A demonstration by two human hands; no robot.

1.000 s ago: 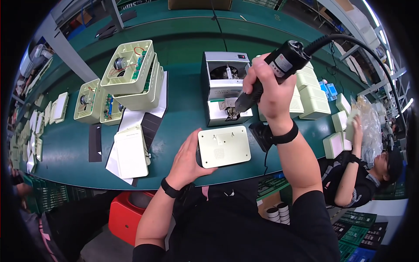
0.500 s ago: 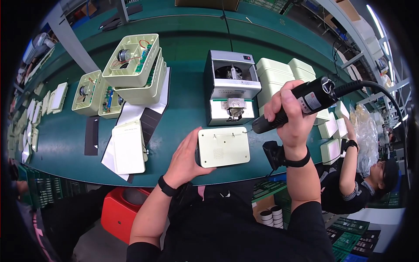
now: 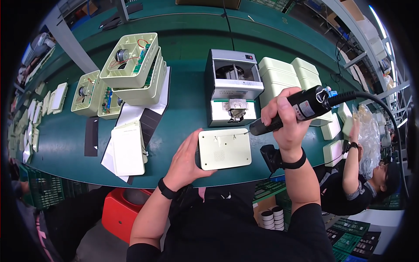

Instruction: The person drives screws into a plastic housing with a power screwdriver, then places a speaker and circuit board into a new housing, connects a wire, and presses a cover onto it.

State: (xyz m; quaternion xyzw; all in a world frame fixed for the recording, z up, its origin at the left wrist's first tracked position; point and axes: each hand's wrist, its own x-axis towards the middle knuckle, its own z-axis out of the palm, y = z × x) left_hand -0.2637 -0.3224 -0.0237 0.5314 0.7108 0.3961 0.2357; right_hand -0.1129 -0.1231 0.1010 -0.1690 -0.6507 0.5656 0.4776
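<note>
Cream rounded-corner rectangular plastic housing (image 3: 225, 151), centre of frame: my left hand (image 3: 183, 159) clasps its left edge. Black corded electric screwdriver (image 3: 306, 107), right of centre: clamped in my right hand (image 3: 288, 126). Thin dark bit (image 3: 247, 132), at the housing's upper-right corner: slanted, it might slip and scratch plastic; slack left fingers could let the housing turn.

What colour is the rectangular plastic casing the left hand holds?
The casing is pale greenish cream, clearest in the head view.

The right hand (image 3: 290, 126) has carried the driver (image 3: 317, 102) away from the front of the machine (image 3: 235, 85), where it pointed a second ago, to the far right corner of the box (image 3: 233, 156).
</note>
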